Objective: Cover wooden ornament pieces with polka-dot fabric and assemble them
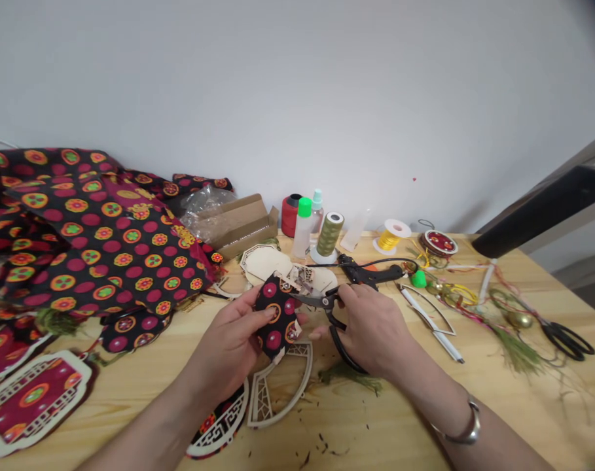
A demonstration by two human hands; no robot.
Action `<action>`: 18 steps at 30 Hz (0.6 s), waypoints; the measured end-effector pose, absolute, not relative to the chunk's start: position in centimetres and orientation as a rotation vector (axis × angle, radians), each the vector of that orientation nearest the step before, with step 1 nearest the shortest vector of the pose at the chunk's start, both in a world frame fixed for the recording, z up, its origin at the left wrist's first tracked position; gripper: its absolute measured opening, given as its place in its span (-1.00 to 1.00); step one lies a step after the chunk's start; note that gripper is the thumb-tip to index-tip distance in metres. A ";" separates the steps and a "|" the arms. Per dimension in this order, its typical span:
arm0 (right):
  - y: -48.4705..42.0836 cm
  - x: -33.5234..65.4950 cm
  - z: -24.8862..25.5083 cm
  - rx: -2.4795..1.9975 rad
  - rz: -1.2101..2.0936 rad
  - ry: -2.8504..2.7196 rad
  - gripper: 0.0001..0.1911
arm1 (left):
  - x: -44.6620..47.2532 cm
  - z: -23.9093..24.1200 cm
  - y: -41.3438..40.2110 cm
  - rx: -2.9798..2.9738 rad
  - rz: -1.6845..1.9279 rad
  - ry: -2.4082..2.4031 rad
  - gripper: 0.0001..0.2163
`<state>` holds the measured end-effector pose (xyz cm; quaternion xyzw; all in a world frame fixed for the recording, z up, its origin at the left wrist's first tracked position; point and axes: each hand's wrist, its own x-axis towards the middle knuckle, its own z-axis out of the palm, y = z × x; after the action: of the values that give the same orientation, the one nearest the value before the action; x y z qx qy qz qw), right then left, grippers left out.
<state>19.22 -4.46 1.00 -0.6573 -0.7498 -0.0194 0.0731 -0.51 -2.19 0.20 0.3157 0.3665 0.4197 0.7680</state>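
My left hand [238, 340] pinches a small piece of dark patterned fabric [272, 311] with ragged pale edges, its thumb on the front face. Wrapped round the black handles of a pair of scissors [321, 301], my right hand [373, 327] holds the blades at the fabric's upper right side. Whether the blades touch the cloth I cannot tell. Beneath the hands lie a pale openwork fan-shaped frame [304, 386] and a round fretwork piece [223, 422] backed with dark patterned fabric, partly covered by my left forearm.
Patterned cloth [105, 229] is heaped at left, beside a cardboard box [243, 229]. Thread spools [330, 235] and a green-capped bottle [304, 229] stand along the wall. A black glue gun [370, 271], a white cutter [432, 324] and other scissors [567, 340] lie right.
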 end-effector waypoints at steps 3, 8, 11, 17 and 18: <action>-4.6 19.2 0.9 -1.966 -0.110 -2.265 -0.56 | -0.3 0.2 -2.5 0.679 0.872 0.784 -0.67; -4.7 19.2 0.9 -1.944 -0.134 -2.274 -0.57 | -0.3 0.3 -2.7 0.701 0.847 0.784 -0.67; -4.7 19.3 0.8 -1.949 -0.133 -2.268 -0.56 | -0.3 0.3 -2.7 0.724 0.844 0.767 -0.67; -4.5 19.6 1.5 -2.011 0.285 -2.216 -0.52 | -0.2 0.1 -2.5 0.750 0.861 0.748 -0.70; -4.5 19.7 1.7 -1.982 0.470 -2.179 -0.49 | -0.3 0.1 -2.5 0.759 0.862 0.741 -0.70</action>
<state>19.72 -4.53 1.73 -0.6623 -0.7283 0.1571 0.0792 -0.28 -2.45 0.11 0.3507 0.3425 0.3982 0.7753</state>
